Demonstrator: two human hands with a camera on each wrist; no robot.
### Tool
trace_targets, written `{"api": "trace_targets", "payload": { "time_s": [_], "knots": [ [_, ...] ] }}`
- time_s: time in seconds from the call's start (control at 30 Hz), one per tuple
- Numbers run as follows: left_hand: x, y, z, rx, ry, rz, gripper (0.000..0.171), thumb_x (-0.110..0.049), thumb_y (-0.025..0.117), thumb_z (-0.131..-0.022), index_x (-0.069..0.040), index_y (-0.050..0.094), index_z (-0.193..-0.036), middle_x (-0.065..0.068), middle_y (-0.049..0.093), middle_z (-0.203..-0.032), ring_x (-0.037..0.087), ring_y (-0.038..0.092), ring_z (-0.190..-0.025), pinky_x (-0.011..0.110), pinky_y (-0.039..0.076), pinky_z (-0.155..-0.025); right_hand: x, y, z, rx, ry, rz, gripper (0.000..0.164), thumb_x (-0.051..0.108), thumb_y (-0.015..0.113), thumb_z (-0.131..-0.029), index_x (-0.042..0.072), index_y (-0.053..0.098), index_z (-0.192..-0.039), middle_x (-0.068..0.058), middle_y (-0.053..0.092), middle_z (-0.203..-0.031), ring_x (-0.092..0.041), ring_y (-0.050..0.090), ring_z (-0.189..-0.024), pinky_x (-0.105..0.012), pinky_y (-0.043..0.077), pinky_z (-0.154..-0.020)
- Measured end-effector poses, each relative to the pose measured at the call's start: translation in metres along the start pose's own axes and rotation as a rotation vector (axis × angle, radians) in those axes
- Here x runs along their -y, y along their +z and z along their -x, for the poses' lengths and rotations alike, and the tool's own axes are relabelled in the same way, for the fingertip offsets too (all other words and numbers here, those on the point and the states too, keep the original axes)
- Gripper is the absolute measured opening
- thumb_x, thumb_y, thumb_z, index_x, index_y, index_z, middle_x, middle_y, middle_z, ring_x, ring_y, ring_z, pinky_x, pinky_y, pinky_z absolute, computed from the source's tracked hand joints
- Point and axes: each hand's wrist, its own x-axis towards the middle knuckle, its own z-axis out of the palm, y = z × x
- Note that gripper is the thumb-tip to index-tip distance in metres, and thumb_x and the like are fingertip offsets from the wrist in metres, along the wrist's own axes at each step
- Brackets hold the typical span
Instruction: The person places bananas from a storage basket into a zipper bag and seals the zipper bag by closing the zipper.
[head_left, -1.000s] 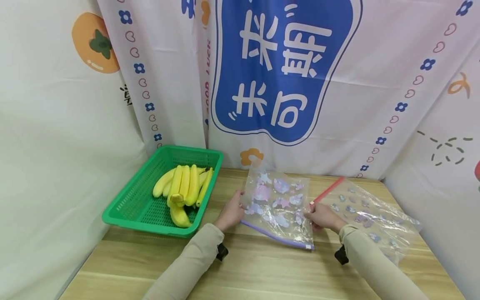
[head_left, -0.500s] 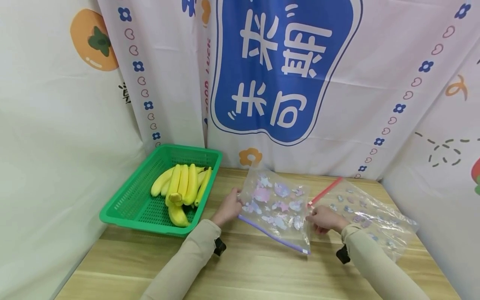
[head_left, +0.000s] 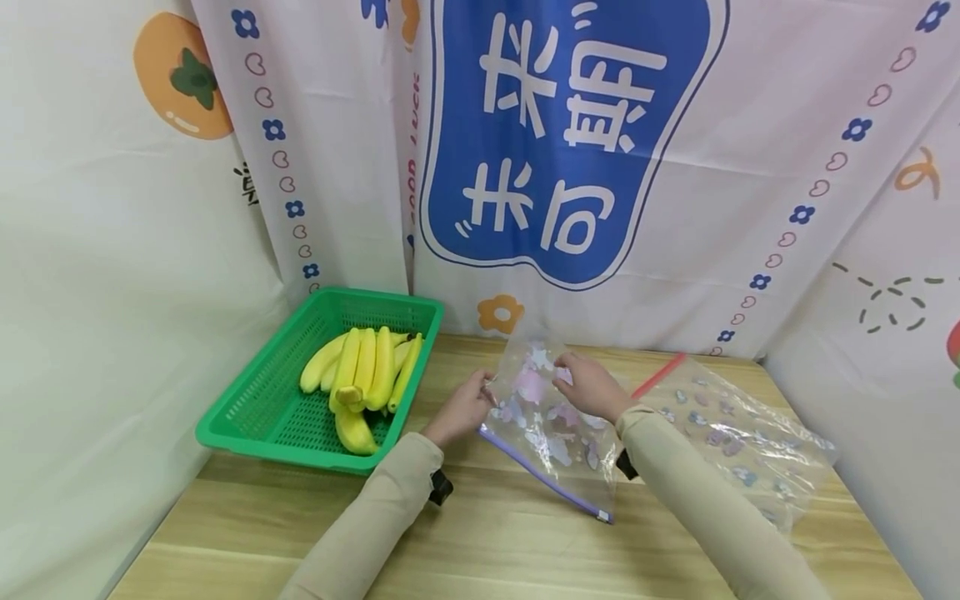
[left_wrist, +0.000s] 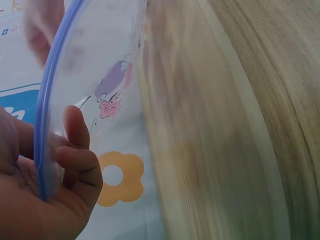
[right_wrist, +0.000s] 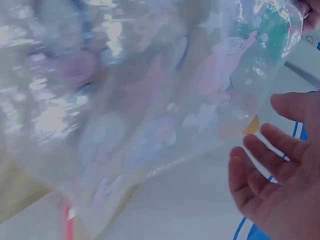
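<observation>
We are seeing a pale wood-grain table (head_left: pixel 525 554) bearing a green plastic mesh basket (head_left: pixel 277 453). A clear, pastel-printed plastic bag with a purple zip (head_left: pixel 551 446) is sitting between the basket and a clear, printed plastic bag with a red zip (head_left: pixel 731 442). Yellow curved bananas (head_left: pixel 366 367) are lying inside the basket. The left hand (head_left: pixel 463 410) is gripping the purple-zip bag's edge; the right hand (head_left: pixel 590 387) is hovering near that bag, fingers released, loosely bent.
</observation>
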Motion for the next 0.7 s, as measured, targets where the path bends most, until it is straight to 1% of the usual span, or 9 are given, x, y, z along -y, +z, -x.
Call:
{"api": "trace_targets", "payload": {
  "time_s": [0.07,0.17,0.3,0.4,0.47,0.53,0.57,0.63,0.7],
  "knots": [
    [-0.001,0.000,0.000,0.005,0.014,0.008,0.043,0.013,0.045,-0.077,0.005,0.049,-0.119,0.010,0.061,-0.086,0.021,0.057,-0.076,0.030,0.049,-0.065,0.006,0.004,-0.011,-0.023,-0.053,0.011,0.035,0.015,0.064,-0.090,-0.005,0.057,-0.118,-0.019,0.059,-0.116,-0.036,0.053,-0.111,-0.047,0.039,-0.099],
    [-0.002,0.000,-0.001,0.016,0.023,0.026,0.042,0.013,0.045,-0.078,0.004,0.049,-0.118,0.010,0.060,-0.086,0.021,0.057,-0.076,0.030,0.050,-0.066,0.013,0.008,-0.024,-0.026,-0.108,0.032,0.041,0.015,0.063,-0.091,-0.004,0.053,-0.126,-0.019,0.056,-0.124,-0.037,0.048,-0.118,-0.048,0.033,-0.104],
    [-0.003,0.000,-0.003,0.034,0.035,0.059,0.044,0.014,0.045,-0.077,0.004,0.049,-0.120,0.011,0.059,-0.086,0.021,0.056,-0.076,0.029,0.050,-0.066,0.022,0.011,-0.034,-0.024,-0.165,0.071,0.051,0.011,0.063,-0.089,0.001,0.046,-0.136,-0.020,0.049,-0.133,-0.038,0.044,-0.122,-0.050,0.030,-0.106],
    [-0.003,0.000,-0.005,0.054,0.050,0.073,0.046,0.015,0.043,-0.078,0.004,0.048,-0.122,0.011,0.059,-0.087,0.022,0.057,-0.077,0.030,0.050,-0.067,0.026,0.011,-0.040,-0.040,-0.240,0.101,0.054,0.005,0.062,-0.087,0.005,0.046,-0.138,-0.022,0.044,-0.137,-0.041,0.041,-0.123,-0.052,0.029,-0.105],
    [-0.002,0.000,-0.006,0.063,0.061,0.081,0.047,0.015,0.043,-0.078,0.004,0.047,-0.124,0.010,0.059,-0.087,0.022,0.057,-0.079,0.030,0.050,-0.067,0.028,0.011,-0.045,-0.052,-0.299,0.121,0.048,0.003,0.063,-0.086,0.006,0.052,-0.133,-0.022,0.044,-0.137,-0.042,0.041,-0.123,-0.052,0.029,-0.105],
    [-0.002,0.000,-0.007,0.068,0.074,0.086,0.046,0.014,0.042,-0.079,0.004,0.047,-0.124,0.009,0.060,-0.088,0.022,0.057,-0.081,0.029,0.050,-0.067,0.028,0.011,-0.049,-0.067,-0.344,0.155,0.036,0.004,0.063,-0.085,0.006,0.061,-0.121,-0.021,0.047,-0.135,-0.042,0.042,-0.123,-0.052,0.028,-0.106],
    [-0.002,0.000,-0.007,0.068,0.080,0.089,0.046,0.014,0.042,-0.080,0.004,0.047,-0.124,0.009,0.060,-0.088,0.022,0.058,-0.081,0.029,0.050,-0.067,0.028,0.010,-0.051,-0.065,-0.349,0.163,0.028,0.005,0.063,-0.086,0.006,0.064,-0.114,-0.021,0.048,-0.134,-0.041,0.042,-0.123,-0.051,0.027,-0.107],
    [-0.003,-0.001,-0.008,0.054,0.105,0.107,0.043,0.015,0.041,-0.080,0.006,0.048,-0.121,0.011,0.061,-0.087,0.023,0.058,-0.082,0.028,0.050,-0.068,0.029,0.006,-0.053,-0.060,-0.327,0.177,0.015,0.008,0.061,-0.087,0.007,0.067,-0.101,-0.019,0.051,-0.131,-0.041,0.041,-0.124,-0.052,0.026,-0.107],
    [-0.003,-0.003,-0.008,0.028,0.106,0.122,0.037,0.014,0.041,-0.083,0.007,0.050,-0.118,0.012,0.063,-0.087,0.024,0.059,-0.080,0.028,0.049,-0.067,0.028,0.002,-0.053,-0.047,-0.279,0.194,0.013,0.012,0.058,-0.090,0.007,0.067,-0.097,-0.016,0.054,-0.130,-0.040,0.039,-0.126,-0.054,0.025,-0.107]
  ]
}}
